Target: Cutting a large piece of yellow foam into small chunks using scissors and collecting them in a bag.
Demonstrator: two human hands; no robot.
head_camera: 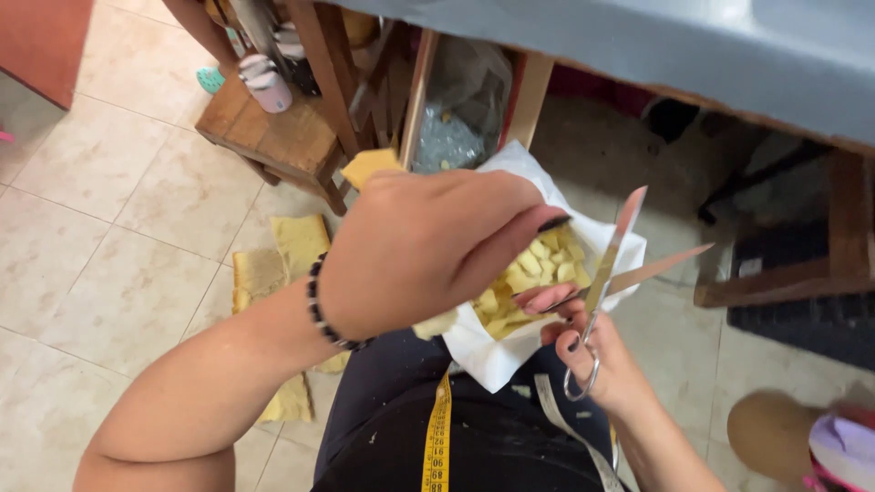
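Gripped in the right hand (602, 360), open steel scissors (612, 264) point up and away over a white bag (497, 351) of yellow foam bits (529, 282), while the left hand (428, 251) closes on a largely hidden foam piece (369, 167).

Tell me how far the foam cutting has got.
Done: a heap of small yellow foam bits fills the white bag. In hand: the left hand holds a foam piece; the right hand holds open scissors. Left: uncut foam sheets on the floor.
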